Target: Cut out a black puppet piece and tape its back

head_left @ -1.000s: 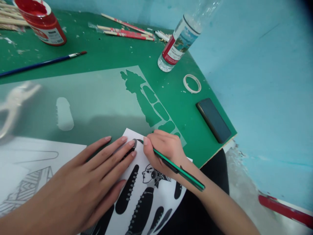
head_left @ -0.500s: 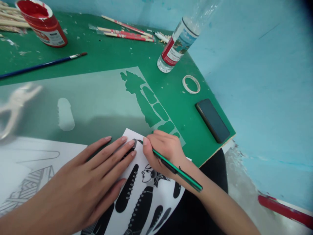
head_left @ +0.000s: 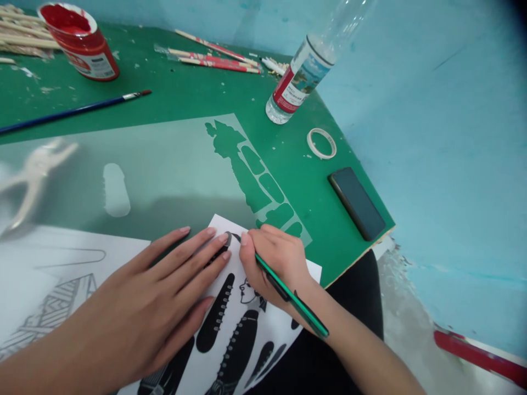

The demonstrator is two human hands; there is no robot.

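Matt white paper printed with black shapes is overlaid by a smooth translucent plastic sheet on a matt green mat, while glossy clear plastic is seen in the bottle at upper centre.

Labels on bottle and jar unreadable.

light: bright, even | shadows: soft | left edge: blurred, perhaps distortion
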